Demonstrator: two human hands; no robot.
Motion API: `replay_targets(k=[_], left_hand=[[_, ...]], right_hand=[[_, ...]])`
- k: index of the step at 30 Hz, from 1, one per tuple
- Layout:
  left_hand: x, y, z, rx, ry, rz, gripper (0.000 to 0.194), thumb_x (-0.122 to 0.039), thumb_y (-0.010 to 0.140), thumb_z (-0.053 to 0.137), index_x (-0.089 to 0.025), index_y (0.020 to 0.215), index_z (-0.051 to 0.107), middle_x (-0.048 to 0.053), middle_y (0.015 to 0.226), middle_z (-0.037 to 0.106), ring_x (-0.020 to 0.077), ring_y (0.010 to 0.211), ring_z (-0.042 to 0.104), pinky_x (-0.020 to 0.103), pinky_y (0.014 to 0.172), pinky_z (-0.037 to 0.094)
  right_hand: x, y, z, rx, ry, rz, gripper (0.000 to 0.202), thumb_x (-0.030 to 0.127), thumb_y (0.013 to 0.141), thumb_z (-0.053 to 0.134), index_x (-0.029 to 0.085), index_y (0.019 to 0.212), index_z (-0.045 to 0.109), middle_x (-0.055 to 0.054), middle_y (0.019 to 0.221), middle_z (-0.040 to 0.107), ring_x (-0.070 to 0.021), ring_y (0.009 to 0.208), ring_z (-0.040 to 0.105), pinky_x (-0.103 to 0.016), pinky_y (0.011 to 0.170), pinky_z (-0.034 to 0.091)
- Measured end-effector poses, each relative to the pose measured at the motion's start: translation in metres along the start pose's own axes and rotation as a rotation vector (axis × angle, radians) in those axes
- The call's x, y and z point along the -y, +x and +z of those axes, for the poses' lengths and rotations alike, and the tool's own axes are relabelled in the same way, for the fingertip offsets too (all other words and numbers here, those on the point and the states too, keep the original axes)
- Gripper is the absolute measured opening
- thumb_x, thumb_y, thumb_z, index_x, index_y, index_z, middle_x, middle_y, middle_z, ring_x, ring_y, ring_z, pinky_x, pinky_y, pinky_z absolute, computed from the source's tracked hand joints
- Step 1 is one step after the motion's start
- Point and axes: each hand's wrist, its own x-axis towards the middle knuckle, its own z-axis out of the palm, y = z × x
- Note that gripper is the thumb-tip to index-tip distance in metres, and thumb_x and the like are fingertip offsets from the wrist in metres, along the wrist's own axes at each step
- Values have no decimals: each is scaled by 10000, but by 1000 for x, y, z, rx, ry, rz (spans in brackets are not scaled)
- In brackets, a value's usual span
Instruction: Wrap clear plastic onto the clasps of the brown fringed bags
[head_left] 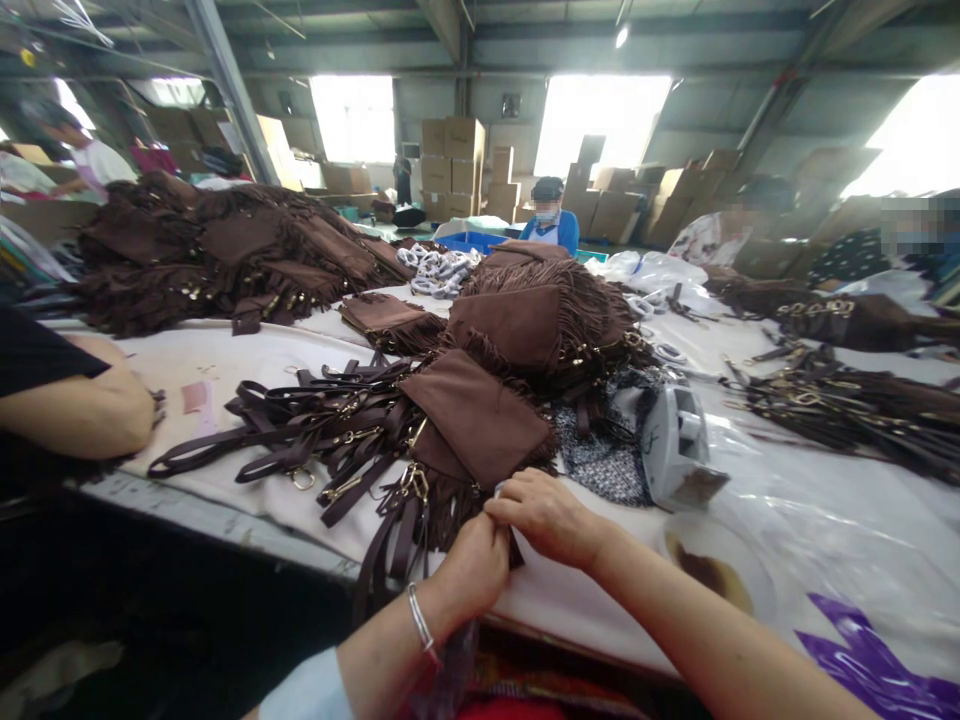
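Both my hands meet at the near edge of a brown fringed bag (487, 415) that lies on the table. My left hand (474, 562) is closed, its fingers bunched at the bag's fringe. Against it, my right hand (541, 512) is closed too, thumb and fingers pinched together. What sits between the fingertips is too small and hidden to make out. Beside my left hand a brown strap with gold clasps (415, 482) hangs over the table edge. Several more dark brown straps (300, 420) with gold hooks spread out to the left.
A stack of fringed bags (510, 325) stands behind, and a large heap of bags (225, 240) lies at left. A white tape dispenser (675, 445) and a round plastic tub (712, 570) are at right. A co-worker's arm (82, 405) reaches in from the left.
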Motion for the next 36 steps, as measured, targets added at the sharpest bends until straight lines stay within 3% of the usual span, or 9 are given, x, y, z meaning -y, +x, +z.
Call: replay_targets(k=[6,12,16,20,24,26,28,32,36], left_hand=[[-9,-10,-8,180,-474,-415,349,-488,821,592,-178,689,500,-49,536,444,47,387,294,201,403,211],[-2,-6,-21,345,-1082,-636,263,-356,801,640,-128,829,512,-61,639,392,-4,422,224,129,396,114],[-6,-3,-12,234,-956,-726,212,-317,799,585,-164,742,449,-83,596,337,-2,394,172,135,380,77],[-12,-5,-2,155,-661,-624,314,-455,732,616,-195,741,440,-108,557,283,14,393,170,143,381,97],[-5,-3,2,121,-500,-531,381,-564,692,583,-207,765,471,-114,534,287,24,381,171,157,366,128],[0,0,6,108,-464,-508,417,-606,683,570,-210,770,475,-111,533,309,25,373,178,160,357,123],[4,3,9,107,-443,-486,444,-637,674,568,-214,765,470,-110,530,322,26,366,186,159,348,115],[9,7,13,163,-448,-475,480,-674,649,572,-218,744,456,-114,511,328,27,350,188,159,329,128],[13,8,12,154,-450,-461,485,-679,650,568,-218,751,458,-119,502,315,20,345,169,145,332,116]], right_hand=[[-2,-1,2,-129,54,-43,169,180,908,512,193,823,657,-39,765,630,-161,702,488,-304,657,366],[3,-7,16,-213,80,19,211,210,935,471,197,785,619,-50,787,633,-174,752,505,-307,713,413],[11,-9,13,-140,70,20,238,228,957,436,201,844,643,-59,842,662,-191,809,540,-322,738,438],[15,-26,-9,-57,88,67,268,220,953,425,253,1119,632,-48,1056,689,-215,883,591,-342,796,466],[-22,-76,-47,-454,276,663,310,301,904,486,286,1183,619,-44,1169,665,-236,1041,589,-361,912,461],[-56,-109,-68,-708,301,1110,311,366,858,524,214,1095,654,-94,1139,668,-260,1030,586,-370,871,461],[-88,-139,-83,-775,331,1435,292,382,816,517,170,939,675,-103,931,701,-250,852,610,-354,727,470],[-124,-164,-83,-706,539,1670,235,362,724,540,165,615,610,-35,564,609,-159,490,501,-277,483,383],[-123,-159,-73,-757,660,1703,129,291,648,568,176,594,545,23,493,516,-107,433,416,-230,427,322]])
